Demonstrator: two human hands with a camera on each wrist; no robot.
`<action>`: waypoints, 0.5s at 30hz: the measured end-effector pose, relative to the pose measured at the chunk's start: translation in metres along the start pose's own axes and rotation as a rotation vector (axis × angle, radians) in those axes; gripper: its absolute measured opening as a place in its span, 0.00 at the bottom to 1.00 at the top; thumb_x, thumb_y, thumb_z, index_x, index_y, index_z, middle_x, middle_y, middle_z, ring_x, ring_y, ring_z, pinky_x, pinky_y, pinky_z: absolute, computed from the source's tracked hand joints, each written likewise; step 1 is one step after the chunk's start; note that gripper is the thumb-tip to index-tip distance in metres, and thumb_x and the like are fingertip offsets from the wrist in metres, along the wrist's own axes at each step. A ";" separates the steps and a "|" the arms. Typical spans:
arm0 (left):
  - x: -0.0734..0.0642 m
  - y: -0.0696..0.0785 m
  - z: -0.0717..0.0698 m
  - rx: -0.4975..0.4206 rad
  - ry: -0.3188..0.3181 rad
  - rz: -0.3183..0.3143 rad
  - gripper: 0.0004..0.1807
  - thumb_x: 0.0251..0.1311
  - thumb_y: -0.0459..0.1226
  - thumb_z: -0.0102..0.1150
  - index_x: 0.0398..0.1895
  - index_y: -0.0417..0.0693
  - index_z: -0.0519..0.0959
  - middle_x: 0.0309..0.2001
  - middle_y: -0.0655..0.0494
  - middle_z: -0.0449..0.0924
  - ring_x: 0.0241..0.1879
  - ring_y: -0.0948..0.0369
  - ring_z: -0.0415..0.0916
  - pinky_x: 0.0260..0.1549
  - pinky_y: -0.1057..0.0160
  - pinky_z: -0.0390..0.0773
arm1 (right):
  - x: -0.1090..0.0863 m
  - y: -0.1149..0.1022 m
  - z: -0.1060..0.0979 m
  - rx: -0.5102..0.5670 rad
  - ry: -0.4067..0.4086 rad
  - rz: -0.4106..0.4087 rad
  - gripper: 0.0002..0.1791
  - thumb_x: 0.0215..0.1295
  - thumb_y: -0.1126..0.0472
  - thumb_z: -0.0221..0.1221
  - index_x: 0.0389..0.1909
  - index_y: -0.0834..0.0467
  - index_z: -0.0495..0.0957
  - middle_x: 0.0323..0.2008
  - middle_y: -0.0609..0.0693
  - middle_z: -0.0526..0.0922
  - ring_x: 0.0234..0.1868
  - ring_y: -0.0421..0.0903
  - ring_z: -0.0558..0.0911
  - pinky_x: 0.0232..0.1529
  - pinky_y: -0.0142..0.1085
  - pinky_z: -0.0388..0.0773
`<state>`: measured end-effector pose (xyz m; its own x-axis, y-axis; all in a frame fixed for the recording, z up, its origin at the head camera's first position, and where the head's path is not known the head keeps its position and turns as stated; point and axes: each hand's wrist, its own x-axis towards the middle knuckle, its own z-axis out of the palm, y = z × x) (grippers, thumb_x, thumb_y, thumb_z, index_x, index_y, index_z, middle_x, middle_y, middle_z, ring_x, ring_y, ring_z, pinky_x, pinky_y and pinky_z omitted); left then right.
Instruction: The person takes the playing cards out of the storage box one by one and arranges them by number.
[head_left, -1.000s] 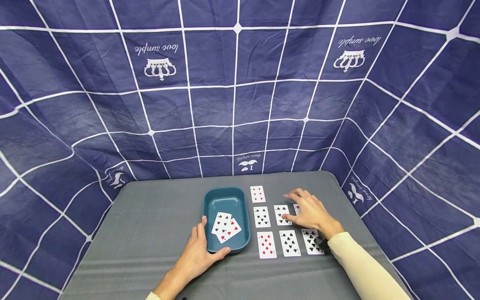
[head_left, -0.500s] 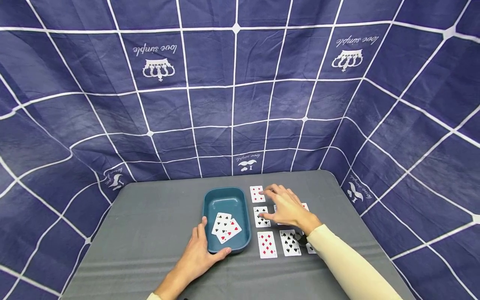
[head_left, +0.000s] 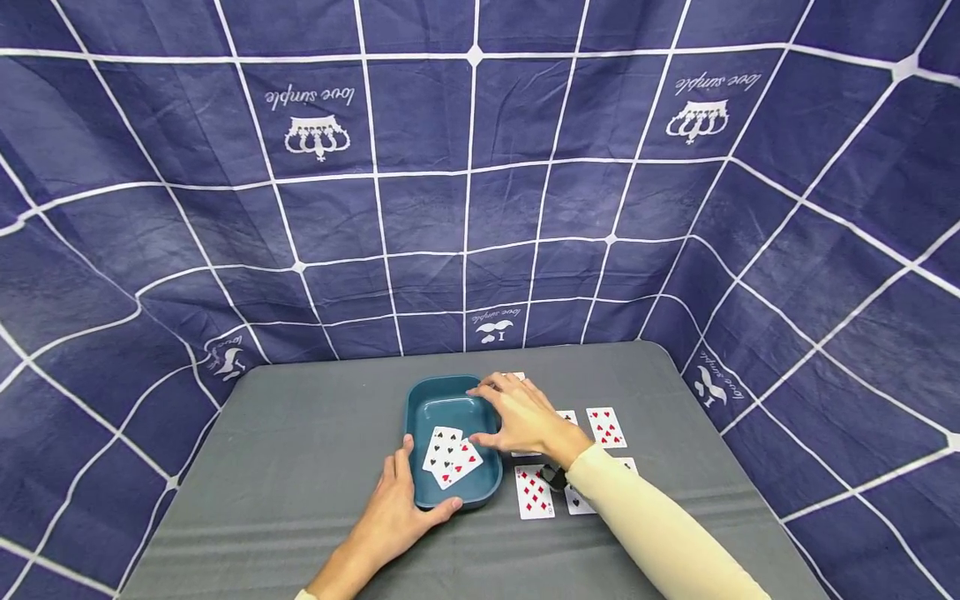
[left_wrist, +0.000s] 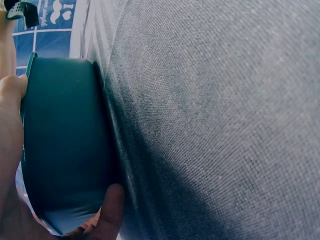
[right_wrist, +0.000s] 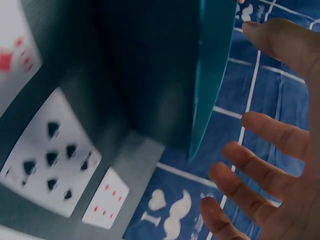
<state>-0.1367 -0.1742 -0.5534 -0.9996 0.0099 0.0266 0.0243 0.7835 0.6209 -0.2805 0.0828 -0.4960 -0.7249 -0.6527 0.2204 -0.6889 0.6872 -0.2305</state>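
My left hand (head_left: 396, 504) grips the near left corner of a teal tray (head_left: 450, 380), fingers along its left side and thumb along its front. In the left wrist view a fingertip (left_wrist: 112, 207) presses low on the tray's outer wall (left_wrist: 65, 130). Inside lie two face-up playing cards, a spade card (head_left: 438, 447) overlapping a heart card (head_left: 463, 468). My right hand (head_left: 521, 417) reaches over the tray's right rim, thumb and fingers spread with nothing between them. In the right wrist view its separated fingers (right_wrist: 285, 180) show beside the tray wall (right_wrist: 155, 60).
More face-up cards lie in rows right of the tray: a diamond card (head_left: 534, 492), a heart card (head_left: 606, 427) and others partly hidden by my right arm. The right wrist view shows a spade card (right_wrist: 52, 155) near the tray. Blue cloth (head_left: 420, 208) hangs behind the grey table (head_left: 315, 450).
My right hand has moved left from above the cards to over the tray's right side. The left hand, the tray and its two cards have stayed in place.
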 end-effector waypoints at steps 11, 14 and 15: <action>-0.001 0.001 -0.001 0.001 0.008 0.010 0.79 0.55 0.69 0.87 0.93 0.30 0.53 0.74 0.28 0.72 0.70 0.34 0.80 0.71 0.34 0.82 | 0.027 -0.037 0.011 -0.040 -0.102 -0.004 0.45 0.67 0.30 0.79 0.81 0.42 0.82 0.73 0.47 0.84 0.71 0.51 0.84 0.70 0.57 0.85; -0.002 0.000 0.000 0.000 0.006 0.007 0.79 0.55 0.69 0.86 0.93 0.31 0.53 0.74 0.28 0.72 0.71 0.35 0.80 0.71 0.34 0.82 | 0.033 -0.046 0.014 -0.042 -0.140 0.010 0.45 0.67 0.29 0.79 0.81 0.40 0.81 0.74 0.47 0.83 0.73 0.51 0.83 0.72 0.56 0.84; -0.001 0.000 0.000 -0.002 0.001 0.003 0.79 0.56 0.69 0.86 0.93 0.31 0.52 0.74 0.28 0.72 0.71 0.35 0.80 0.71 0.33 0.82 | 0.035 -0.048 0.015 -0.042 -0.152 0.014 0.45 0.67 0.29 0.79 0.82 0.40 0.81 0.74 0.47 0.83 0.73 0.51 0.83 0.73 0.56 0.84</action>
<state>-0.1354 -0.1738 -0.5535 -0.9995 0.0122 0.0292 0.0277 0.7823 0.6223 -0.2731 0.0222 -0.4918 -0.7287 -0.6812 0.0707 -0.6801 0.7077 -0.1916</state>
